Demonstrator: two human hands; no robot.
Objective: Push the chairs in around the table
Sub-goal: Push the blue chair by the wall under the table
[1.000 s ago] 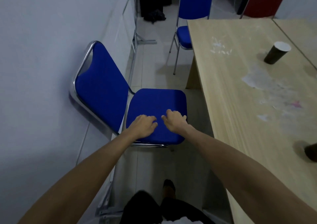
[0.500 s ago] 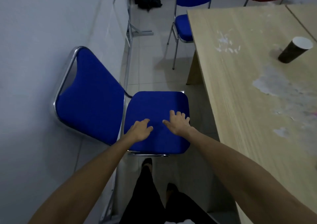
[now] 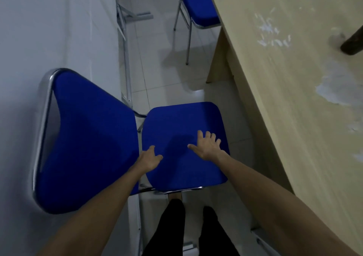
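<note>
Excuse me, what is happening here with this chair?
A person is bent over a blue chair that stands between a wall and a wooden table. Both hands are over the seat: the left hand near the seat's back edge, the right hand with its fingers spread, seemingly flat on the cushion. Neither hand grips anything. The seat is not under the table yet. A second blue chair stands at the table's far end, partly pushed in.

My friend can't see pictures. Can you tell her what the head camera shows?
Two bare arms reach down over a blue chair: the left hand near its back edge, the right hand spread open above the seat. A wooden table stands beside it; a second blue chair sits farther off.
</note>
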